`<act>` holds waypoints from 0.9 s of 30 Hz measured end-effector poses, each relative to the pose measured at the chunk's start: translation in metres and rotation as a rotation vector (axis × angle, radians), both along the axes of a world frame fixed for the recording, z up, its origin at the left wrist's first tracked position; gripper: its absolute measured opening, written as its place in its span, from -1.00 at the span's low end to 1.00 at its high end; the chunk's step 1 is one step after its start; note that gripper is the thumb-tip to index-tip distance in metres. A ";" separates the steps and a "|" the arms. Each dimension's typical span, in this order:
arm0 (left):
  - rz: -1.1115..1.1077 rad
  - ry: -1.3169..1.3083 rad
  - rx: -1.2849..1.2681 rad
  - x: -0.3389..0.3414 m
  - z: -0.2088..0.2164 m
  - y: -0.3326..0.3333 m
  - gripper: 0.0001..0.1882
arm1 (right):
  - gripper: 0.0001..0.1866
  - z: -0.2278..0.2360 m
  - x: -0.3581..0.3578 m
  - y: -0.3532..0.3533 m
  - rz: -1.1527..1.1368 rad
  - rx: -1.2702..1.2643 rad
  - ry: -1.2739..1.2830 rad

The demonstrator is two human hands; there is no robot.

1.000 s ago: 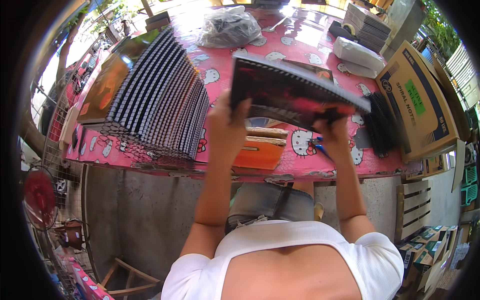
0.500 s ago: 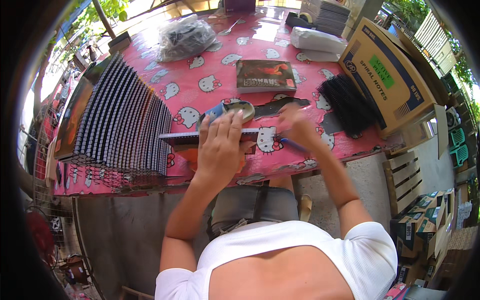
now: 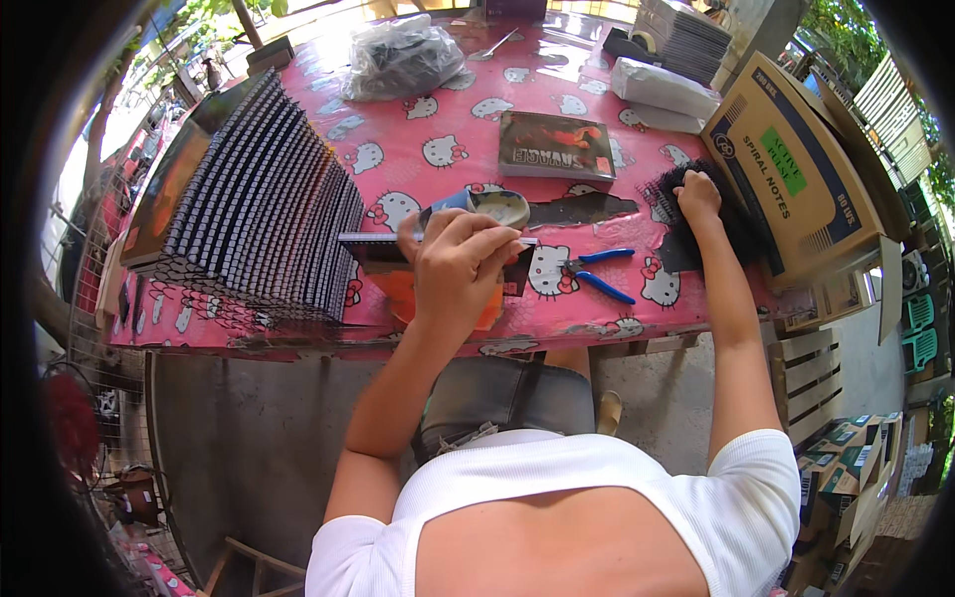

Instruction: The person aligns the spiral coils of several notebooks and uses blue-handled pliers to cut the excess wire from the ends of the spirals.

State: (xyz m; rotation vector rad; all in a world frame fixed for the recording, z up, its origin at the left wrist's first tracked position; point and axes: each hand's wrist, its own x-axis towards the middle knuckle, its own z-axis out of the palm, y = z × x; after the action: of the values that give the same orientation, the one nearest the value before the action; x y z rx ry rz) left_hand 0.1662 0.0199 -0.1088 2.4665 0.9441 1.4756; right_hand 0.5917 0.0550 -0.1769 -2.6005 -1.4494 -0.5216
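My left hand (image 3: 456,261) is closed around a notebook (image 3: 380,251) standing on its long edge, its punched white page edge upward. An orange patch shows low behind my wrist. Over on the right, my right hand (image 3: 699,195) pinches at a pile of black plastic spiral binding coils (image 3: 731,231); how many coils its fingers hold is hidden. Blue-handled cutting pliers (image 3: 601,276) lie between my hands with their handles spread. Just beyond my left hand sits a round, shallow blue-and-grey object (image 3: 505,209), partly covered.
A tall stack of spiral-bound notebooks (image 3: 264,194) stands at the left. Dark-covered pads (image 3: 557,145) lie mid-table. A cardboard box (image 3: 796,164) is beside the coils. Farther back are a clear plastic bag (image 3: 403,60), a white wrapped bundle (image 3: 662,92) and stacked pads (image 3: 686,40).
My right hand has let the pliers rest on the table and moved right to the coil pile. The left hand still holds the notebook, its fingers more curled. The view has shifted slightly.
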 end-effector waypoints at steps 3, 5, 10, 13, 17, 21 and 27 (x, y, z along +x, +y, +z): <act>0.063 0.008 0.012 0.001 -0.002 0.000 -0.87 | -0.70 0.006 -0.006 -0.002 0.036 0.012 0.075; -0.019 -0.014 -0.091 -0.001 -0.006 0.002 -0.87 | -0.74 0.012 -0.024 -0.003 0.165 0.108 0.120; 0.025 -0.027 -0.098 -0.008 -0.005 0.003 -0.85 | -0.78 0.035 -0.134 -0.029 0.742 0.303 0.410; -0.003 -0.056 -0.092 -0.005 -0.003 0.001 -0.83 | -0.76 0.066 -0.213 -0.077 0.812 0.315 0.713; 0.021 -0.009 -0.035 -0.006 0.002 -0.001 -0.81 | -0.81 0.072 -0.235 -0.084 0.928 0.593 0.874; 0.020 -0.050 -0.038 -0.006 -0.002 -0.002 -0.81 | -0.83 0.082 -0.237 -0.081 0.954 0.483 0.827; 0.018 -0.051 -0.086 -0.005 -0.002 -0.004 -0.80 | -0.81 0.084 -0.227 -0.076 0.949 0.158 1.195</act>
State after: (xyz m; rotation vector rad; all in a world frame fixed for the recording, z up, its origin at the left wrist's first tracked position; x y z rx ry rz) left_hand 0.1608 0.0159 -0.1112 2.3549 1.0016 1.4635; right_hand 0.3644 -0.0214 -0.0924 -1.2481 -1.6633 0.8250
